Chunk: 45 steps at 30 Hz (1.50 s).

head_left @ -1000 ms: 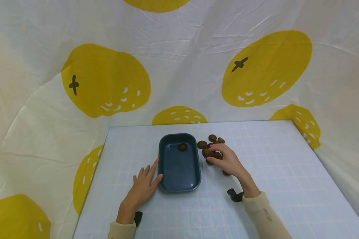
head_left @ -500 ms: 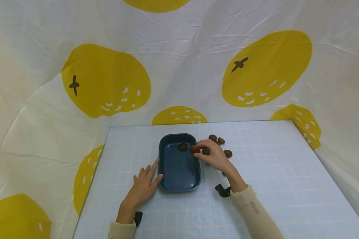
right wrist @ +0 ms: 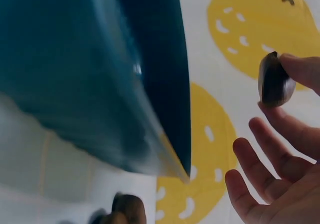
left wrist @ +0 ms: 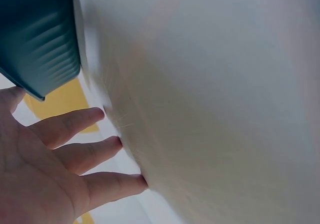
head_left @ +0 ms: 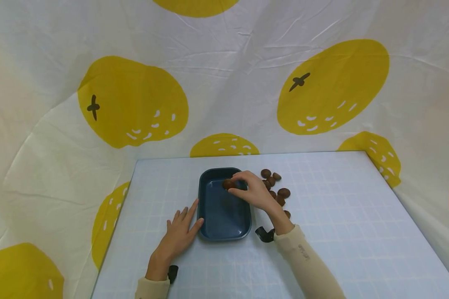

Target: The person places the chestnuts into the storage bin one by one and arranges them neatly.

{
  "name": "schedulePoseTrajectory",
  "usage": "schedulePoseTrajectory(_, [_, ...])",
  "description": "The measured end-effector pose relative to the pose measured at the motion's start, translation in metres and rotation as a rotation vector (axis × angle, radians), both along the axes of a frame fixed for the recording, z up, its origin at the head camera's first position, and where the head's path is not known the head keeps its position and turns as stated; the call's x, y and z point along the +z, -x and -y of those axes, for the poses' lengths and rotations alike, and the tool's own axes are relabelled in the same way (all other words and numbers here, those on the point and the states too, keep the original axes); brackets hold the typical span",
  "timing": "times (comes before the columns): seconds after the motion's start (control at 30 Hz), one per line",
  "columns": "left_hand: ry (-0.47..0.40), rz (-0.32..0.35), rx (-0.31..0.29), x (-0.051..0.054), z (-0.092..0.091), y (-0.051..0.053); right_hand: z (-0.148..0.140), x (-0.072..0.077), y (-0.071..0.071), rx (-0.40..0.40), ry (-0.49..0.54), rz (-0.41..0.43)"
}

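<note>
A dark blue rectangular tray (head_left: 224, 224) lies on the table. My right hand (head_left: 255, 192) is over its far right part and pinches a brown chestnut (right wrist: 276, 82) between thumb and index finger; the other fingers are spread apart in the right wrist view. In the head view this chestnut overlaps the one inside the tray, so the two are hard to tell apart. My left hand (head_left: 180, 236) rests on the table with fingers spread, index finger and thumb touching the tray's left side. Several chestnuts (head_left: 284, 192) lie loose right of the tray, partly hidden by my right hand.
The table (head_left: 340, 216) has a pale blue checked cover. Behind it hangs a white cloth (head_left: 232, 91) with large yellow fruit prints. Black wrist cameras (head_left: 265, 234) sit at both wrists.
My right hand has taken a chestnut from the pile and carried it left, over the tray's rim. Loose chestnuts in the pile have shifted a little. My left hand has stayed in place.
</note>
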<state>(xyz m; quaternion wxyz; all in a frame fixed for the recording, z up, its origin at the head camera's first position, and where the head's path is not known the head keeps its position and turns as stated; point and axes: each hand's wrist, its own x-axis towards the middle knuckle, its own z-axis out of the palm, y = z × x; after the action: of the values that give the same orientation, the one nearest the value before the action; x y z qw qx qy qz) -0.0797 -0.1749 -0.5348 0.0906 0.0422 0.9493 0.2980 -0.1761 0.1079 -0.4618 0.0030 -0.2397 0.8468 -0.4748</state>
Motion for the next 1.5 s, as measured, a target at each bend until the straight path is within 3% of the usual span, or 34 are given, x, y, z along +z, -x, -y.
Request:
schedulePoseTrajectory(0.4, [-0.006,0.0,-0.009,-0.001,0.002,0.0,0.024,-0.007,0.007,0.045,0.017,-0.022])
schedulePoseTrajectory(0.67, [0.0,0.004,-0.009,0.002,0.003,0.0,0.029,0.0,0.009,0.045,0.005,-0.018])
schedulePoseTrajectory(0.97, [-0.008,-0.013,-0.016,0.0,0.001,-0.001,0.035,-0.001,0.01,0.007,-0.032,0.047])
schedulePoseTrajectory(1.17, [-0.008,-0.012,-0.014,0.001,0.001,-0.001,0.037,-0.005,0.012,0.012,-0.051,0.045])
schedulePoseTrajectory(1.5, [0.003,0.011,-0.01,0.004,0.0,0.0,0.036,-0.009,0.013,0.008,0.041,0.118])
